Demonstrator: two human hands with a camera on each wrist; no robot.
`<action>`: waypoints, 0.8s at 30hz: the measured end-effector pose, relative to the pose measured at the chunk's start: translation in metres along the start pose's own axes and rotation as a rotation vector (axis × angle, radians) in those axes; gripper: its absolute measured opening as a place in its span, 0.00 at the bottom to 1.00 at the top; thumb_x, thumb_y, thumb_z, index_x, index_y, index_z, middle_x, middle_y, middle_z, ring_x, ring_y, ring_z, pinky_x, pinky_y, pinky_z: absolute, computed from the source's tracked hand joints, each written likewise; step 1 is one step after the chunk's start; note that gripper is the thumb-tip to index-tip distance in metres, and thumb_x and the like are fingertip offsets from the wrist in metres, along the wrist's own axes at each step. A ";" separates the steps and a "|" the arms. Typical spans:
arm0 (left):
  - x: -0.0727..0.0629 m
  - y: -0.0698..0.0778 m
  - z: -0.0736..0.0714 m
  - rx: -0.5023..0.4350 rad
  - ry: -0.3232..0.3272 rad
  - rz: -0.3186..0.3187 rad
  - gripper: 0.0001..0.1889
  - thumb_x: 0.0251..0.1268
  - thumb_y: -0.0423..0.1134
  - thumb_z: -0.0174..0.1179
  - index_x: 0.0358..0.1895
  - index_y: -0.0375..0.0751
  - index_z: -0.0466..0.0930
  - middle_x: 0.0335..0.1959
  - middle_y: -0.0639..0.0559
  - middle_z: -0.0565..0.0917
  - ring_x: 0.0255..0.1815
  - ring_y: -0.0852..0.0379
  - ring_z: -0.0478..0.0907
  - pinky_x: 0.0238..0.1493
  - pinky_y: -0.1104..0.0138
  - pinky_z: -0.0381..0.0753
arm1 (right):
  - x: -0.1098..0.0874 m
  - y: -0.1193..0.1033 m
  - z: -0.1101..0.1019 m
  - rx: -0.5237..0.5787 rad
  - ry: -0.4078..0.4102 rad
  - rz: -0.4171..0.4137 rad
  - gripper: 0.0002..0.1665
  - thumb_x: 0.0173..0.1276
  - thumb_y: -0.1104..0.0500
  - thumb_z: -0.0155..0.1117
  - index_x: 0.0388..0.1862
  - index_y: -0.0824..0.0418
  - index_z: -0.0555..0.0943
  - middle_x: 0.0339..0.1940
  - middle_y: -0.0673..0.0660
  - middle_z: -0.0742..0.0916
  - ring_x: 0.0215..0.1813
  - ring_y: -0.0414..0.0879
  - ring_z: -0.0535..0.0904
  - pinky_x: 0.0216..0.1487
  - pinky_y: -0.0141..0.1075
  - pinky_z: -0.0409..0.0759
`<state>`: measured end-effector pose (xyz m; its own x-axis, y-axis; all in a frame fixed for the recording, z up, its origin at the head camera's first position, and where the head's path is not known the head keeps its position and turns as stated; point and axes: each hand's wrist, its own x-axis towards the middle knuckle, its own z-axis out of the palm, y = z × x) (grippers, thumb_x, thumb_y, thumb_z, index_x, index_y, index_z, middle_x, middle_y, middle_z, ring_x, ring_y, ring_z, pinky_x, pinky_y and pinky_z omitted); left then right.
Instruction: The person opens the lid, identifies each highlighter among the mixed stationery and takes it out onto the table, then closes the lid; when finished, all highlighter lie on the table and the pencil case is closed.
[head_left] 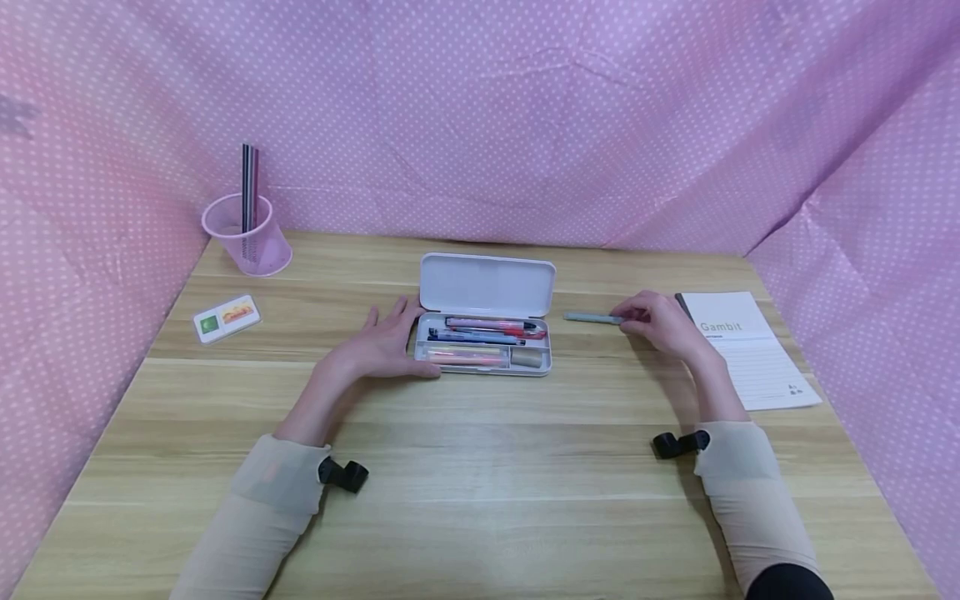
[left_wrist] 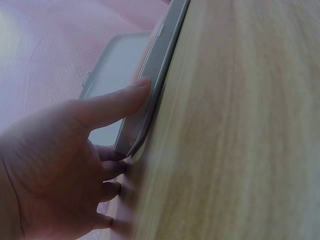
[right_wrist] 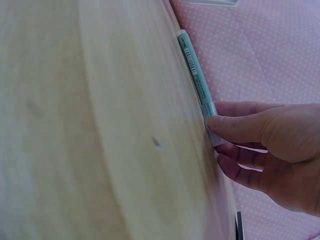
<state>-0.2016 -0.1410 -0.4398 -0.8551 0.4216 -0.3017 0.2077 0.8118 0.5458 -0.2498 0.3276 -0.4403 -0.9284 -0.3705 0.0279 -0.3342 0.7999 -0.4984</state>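
Note:
A white pencil case [head_left: 483,373] lies open at mid-table, its lid [head_left: 486,285] tipped back. Several pens [head_left: 487,324] lie inside, along with a clear tube with a grey end [head_left: 525,357]. My left hand [head_left: 378,346] spreads at the case's left end; its straight thumb [left_wrist: 122,102] rests against the front wall and the other fingers reach past the corner to the tabletop. Right of the case, my right hand [head_left: 660,321] pinches a pale green pen [right_wrist: 196,70] by its clear-capped end between thumb and fingers. The pen lies low along the table, its other end towards the case.
A notebook marked Gambit [head_left: 750,350] lies just right of my right hand. At the back left stands a pink cup [head_left: 262,250] holding dark pencils [head_left: 250,187]. A small white block with coloured pictures [head_left: 227,318] lies before it. Pink dotted cloth [head_left: 480,125] surrounds the table.

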 end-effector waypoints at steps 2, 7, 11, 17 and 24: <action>0.000 0.000 0.000 -0.001 0.001 0.000 0.58 0.57 0.66 0.70 0.82 0.44 0.46 0.86 0.34 0.39 0.88 0.37 0.34 0.84 0.36 0.27 | 0.000 0.000 0.000 -0.001 0.001 -0.006 0.13 0.67 0.69 0.70 0.50 0.64 0.88 0.43 0.63 0.90 0.44 0.53 0.84 0.44 0.28 0.79; 0.001 0.001 0.000 0.000 0.003 0.002 0.59 0.57 0.66 0.70 0.83 0.44 0.45 0.86 0.35 0.39 0.88 0.37 0.35 0.84 0.36 0.27 | 0.000 0.000 -0.001 -0.004 -0.002 -0.012 0.15 0.66 0.69 0.71 0.51 0.64 0.88 0.42 0.62 0.90 0.43 0.52 0.83 0.43 0.27 0.78; 0.000 0.001 0.000 0.000 0.003 0.003 0.59 0.57 0.66 0.70 0.83 0.44 0.44 0.86 0.34 0.40 0.88 0.37 0.35 0.84 0.36 0.27 | -0.001 0.001 -0.002 -0.007 -0.011 -0.007 0.16 0.66 0.69 0.71 0.52 0.64 0.88 0.43 0.62 0.89 0.44 0.53 0.83 0.45 0.30 0.80; 0.000 0.002 -0.001 -0.003 0.000 0.002 0.59 0.57 0.65 0.70 0.83 0.45 0.44 0.86 0.35 0.40 0.88 0.37 0.34 0.84 0.36 0.27 | -0.003 0.001 -0.004 0.009 -0.021 -0.001 0.17 0.66 0.69 0.71 0.54 0.64 0.87 0.47 0.64 0.89 0.49 0.56 0.84 0.52 0.45 0.84; 0.000 0.002 -0.001 0.003 -0.001 -0.001 0.60 0.56 0.66 0.70 0.83 0.44 0.44 0.86 0.34 0.40 0.88 0.36 0.35 0.84 0.36 0.27 | -0.003 0.002 -0.006 0.025 -0.025 0.003 0.18 0.67 0.70 0.70 0.55 0.66 0.86 0.49 0.65 0.89 0.51 0.57 0.85 0.54 0.51 0.84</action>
<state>-0.2017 -0.1399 -0.4375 -0.8549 0.4212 -0.3029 0.2081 0.8132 0.5436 -0.2489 0.3331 -0.4365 -0.9249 -0.3801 0.0054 -0.3272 0.7888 -0.5203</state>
